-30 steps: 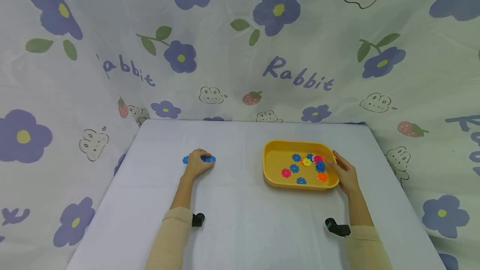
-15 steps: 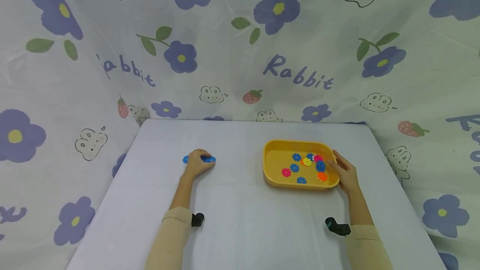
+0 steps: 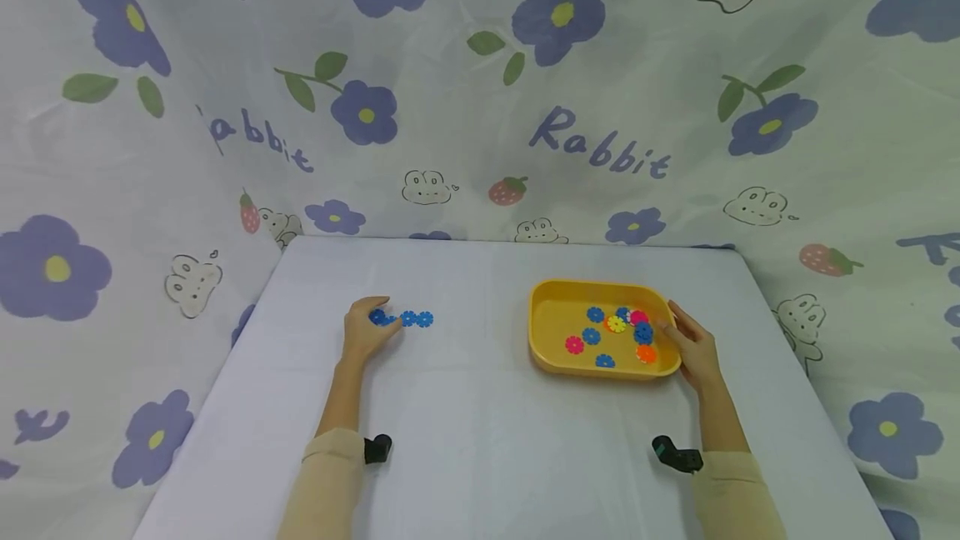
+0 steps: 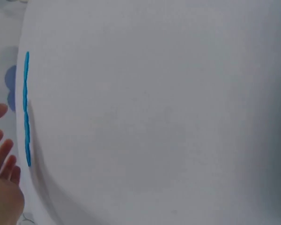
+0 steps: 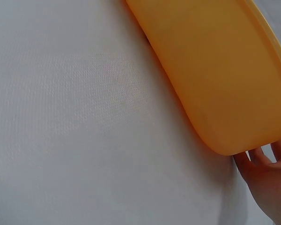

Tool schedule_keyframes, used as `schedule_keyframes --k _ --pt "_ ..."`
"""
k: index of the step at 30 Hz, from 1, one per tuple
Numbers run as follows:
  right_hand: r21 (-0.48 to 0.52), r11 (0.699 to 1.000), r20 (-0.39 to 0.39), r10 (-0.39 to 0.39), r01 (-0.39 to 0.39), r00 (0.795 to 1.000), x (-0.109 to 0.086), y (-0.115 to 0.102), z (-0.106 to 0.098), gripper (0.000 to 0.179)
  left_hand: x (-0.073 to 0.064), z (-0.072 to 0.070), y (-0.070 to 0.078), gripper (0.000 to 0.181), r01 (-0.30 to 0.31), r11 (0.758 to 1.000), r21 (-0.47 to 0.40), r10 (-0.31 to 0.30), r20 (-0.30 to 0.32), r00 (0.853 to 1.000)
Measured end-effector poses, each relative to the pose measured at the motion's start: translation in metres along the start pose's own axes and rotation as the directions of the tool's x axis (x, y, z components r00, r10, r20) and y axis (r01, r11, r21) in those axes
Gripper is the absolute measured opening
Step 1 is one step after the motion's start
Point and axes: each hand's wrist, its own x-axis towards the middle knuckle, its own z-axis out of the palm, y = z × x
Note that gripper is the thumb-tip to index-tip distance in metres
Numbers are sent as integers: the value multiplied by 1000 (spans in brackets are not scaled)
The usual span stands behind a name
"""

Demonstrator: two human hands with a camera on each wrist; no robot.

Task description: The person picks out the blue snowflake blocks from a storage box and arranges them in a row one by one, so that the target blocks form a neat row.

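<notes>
A row of several blue notched snowflake discs (image 3: 408, 318) lies on the white table at left; the left wrist view shows it edge-on as a thin blue strip (image 4: 26, 112). My left hand (image 3: 363, 336) is at the row's left end, thumb and fingers spread on either side of it, with a gap to the strip in the wrist view. My right hand (image 3: 697, 354) grips the right end of a yellow tray (image 3: 555, 311), thumb over the rim and fingers (image 5: 260, 157) against the outside. Loose blue, pink, orange and yellow discs (image 3: 591, 337) lie in the tray, mostly in its right half.
White cloth (image 3: 480, 440) covers the table. A patterned curtain (image 3: 465, 107) with flowers and rabbits rises behind the far edge and along both sides. A black wrist camera (image 3: 377, 448) sticks out from the left sleeve, another black camera (image 3: 677, 454) from the right.
My left hand has drawn back to the left and spread its fingers, uncovering more of the blue disc row, which stays in place. The right hand and tray have not moved.
</notes>
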Motion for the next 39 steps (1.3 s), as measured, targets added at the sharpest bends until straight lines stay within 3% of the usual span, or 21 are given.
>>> schedule_keyframes --k 9,16,39 --pt "2 1000 3 0 0 1000 -1 -2 0 64 -12 -10 -9 52 97 994 41 -98 28 995" --pt "-5 1000 0 6 -6 1000 0 -2 1 64 -16 -10 -14 54 66 996 59 -69 42 997" --pt "17 1000 -12 0 0 1000 0 -2 1 63 -14 -8 -16 47 55 998 31 -55 20 998"
